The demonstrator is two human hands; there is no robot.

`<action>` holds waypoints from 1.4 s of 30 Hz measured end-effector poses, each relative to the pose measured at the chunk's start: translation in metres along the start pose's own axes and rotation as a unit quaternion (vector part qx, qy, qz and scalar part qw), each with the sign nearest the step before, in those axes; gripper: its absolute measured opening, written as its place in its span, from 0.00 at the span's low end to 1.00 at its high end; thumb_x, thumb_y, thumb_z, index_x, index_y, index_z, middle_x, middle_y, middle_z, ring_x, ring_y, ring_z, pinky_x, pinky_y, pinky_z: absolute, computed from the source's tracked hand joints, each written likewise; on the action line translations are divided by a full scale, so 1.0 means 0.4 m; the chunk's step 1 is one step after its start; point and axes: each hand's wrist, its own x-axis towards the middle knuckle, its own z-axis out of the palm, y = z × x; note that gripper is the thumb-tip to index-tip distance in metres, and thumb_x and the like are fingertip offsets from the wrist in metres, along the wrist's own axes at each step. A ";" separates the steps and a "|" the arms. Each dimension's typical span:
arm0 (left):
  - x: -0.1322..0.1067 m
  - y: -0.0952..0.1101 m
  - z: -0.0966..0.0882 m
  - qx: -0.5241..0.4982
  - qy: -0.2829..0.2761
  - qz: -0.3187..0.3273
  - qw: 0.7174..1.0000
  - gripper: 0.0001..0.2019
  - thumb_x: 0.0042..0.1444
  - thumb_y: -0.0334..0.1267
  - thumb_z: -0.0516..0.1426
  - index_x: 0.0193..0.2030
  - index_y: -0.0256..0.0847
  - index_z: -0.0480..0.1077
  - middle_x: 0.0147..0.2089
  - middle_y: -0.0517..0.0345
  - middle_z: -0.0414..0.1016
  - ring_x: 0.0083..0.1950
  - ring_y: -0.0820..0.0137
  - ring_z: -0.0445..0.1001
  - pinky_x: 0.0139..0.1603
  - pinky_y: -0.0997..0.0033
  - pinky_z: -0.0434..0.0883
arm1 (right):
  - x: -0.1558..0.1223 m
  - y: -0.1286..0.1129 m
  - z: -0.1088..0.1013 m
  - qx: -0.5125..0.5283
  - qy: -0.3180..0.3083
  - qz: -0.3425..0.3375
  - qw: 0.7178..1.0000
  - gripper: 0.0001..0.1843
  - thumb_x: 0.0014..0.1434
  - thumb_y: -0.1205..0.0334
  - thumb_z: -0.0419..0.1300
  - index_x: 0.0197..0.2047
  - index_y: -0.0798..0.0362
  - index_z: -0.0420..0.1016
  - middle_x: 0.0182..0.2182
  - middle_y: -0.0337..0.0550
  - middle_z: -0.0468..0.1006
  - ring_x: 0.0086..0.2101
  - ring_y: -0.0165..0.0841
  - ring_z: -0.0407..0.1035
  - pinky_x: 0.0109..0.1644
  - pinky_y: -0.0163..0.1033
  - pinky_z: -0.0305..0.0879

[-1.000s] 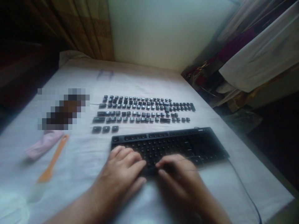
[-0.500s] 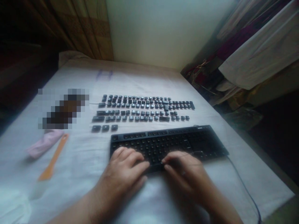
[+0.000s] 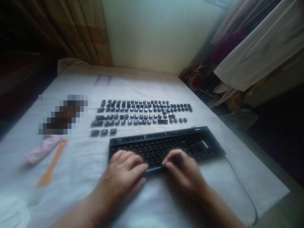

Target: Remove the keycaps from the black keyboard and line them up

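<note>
A black keyboard (image 3: 163, 134) with its keycaps off lies on the white cloth. My left hand (image 3: 125, 167) grips its front left part, fingers over the top and thumb at the front edge. My right hand (image 3: 182, 167) is closed at the middle of the front edge, thumb and fingertips pinched together. Held in it is a dark tool with a broad flat end (image 3: 199, 147), which reaches over the keyboard's right part. Blur and the fingers hide its exact kind and its tip.
Removed keycaps (image 3: 133, 122) stand in several rows beyond the keyboard. An orange-handled spatula or brush (image 3: 52, 166) and a pink cloth-like item (image 3: 44, 150) lie at left, below a pixelated dark object (image 3: 65, 115). The keyboard's cable (image 3: 242, 183) runs off to the right.
The view has shifted slightly, so the scene sits a little further left. The tool in my right hand has turned, and its flat end now shows broadside. My left hand stays on the keyboard.
</note>
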 end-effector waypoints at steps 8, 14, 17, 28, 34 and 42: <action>-0.004 -0.002 -0.006 -0.011 -0.014 -0.004 1.000 0.11 0.60 0.36 0.58 0.49 0.48 0.76 0.45 0.55 0.77 0.48 0.61 0.70 0.52 0.55 0.64 | -0.001 -0.009 -0.002 0.028 -0.018 0.007 0.999 0.04 0.60 0.68 0.57 0.38 0.50 0.70 0.30 0.41 0.81 0.31 0.33 0.77 0.36 0.35 0.73; 0.000 -0.011 -0.011 -0.035 0.011 0.020 0.999 0.08 0.62 0.35 0.57 0.46 0.46 0.76 0.41 0.56 0.78 0.44 0.63 0.72 0.49 0.57 0.63 | -0.008 0.012 0.004 0.221 0.184 0.075 0.955 0.04 0.62 0.64 0.60 0.42 0.48 0.71 0.33 0.39 0.82 0.35 0.33 0.79 0.41 0.38 0.76; 0.000 -0.014 -0.013 -0.038 0.019 0.035 0.998 0.07 0.62 0.34 0.57 0.44 0.45 0.75 0.39 0.58 0.79 0.42 0.64 0.73 0.49 0.58 0.63 | -0.010 0.030 0.003 0.284 0.265 0.132 0.912 0.05 0.61 0.61 0.63 0.41 0.48 0.72 0.32 0.39 0.82 0.33 0.33 0.79 0.38 0.38 0.77; 0.045 -0.027 -0.012 0.004 0.043 0.046 0.998 0.09 0.65 0.34 0.54 0.48 0.41 0.73 0.35 0.60 0.81 0.36 0.67 0.75 0.45 0.62 0.65 | -0.006 0.033 -0.001 0.241 0.229 0.161 0.929 0.05 0.59 0.61 0.64 0.38 0.50 0.72 0.31 0.38 0.82 0.26 0.28 0.75 0.31 0.33 0.74; 0.038 -0.013 -0.027 0.081 0.035 0.088 0.992 0.11 0.68 0.36 0.50 0.44 0.38 0.74 0.33 0.58 0.80 0.35 0.66 0.74 0.44 0.63 0.65 | -0.005 0.028 -0.009 0.221 0.219 0.165 0.936 0.05 0.58 0.61 0.63 0.37 0.50 0.72 0.29 0.38 0.82 0.25 0.29 0.75 0.30 0.33 0.73; 0.028 0.008 -0.026 0.102 0.053 0.074 0.991 0.14 0.68 0.39 0.50 0.41 0.38 0.75 0.30 0.57 0.80 0.32 0.66 0.75 0.40 0.63 0.65 | -0.004 0.026 -0.010 0.200 0.216 0.163 0.942 0.06 0.57 0.60 0.64 0.36 0.51 0.72 0.26 0.37 0.80 0.24 0.29 0.75 0.29 0.33 0.72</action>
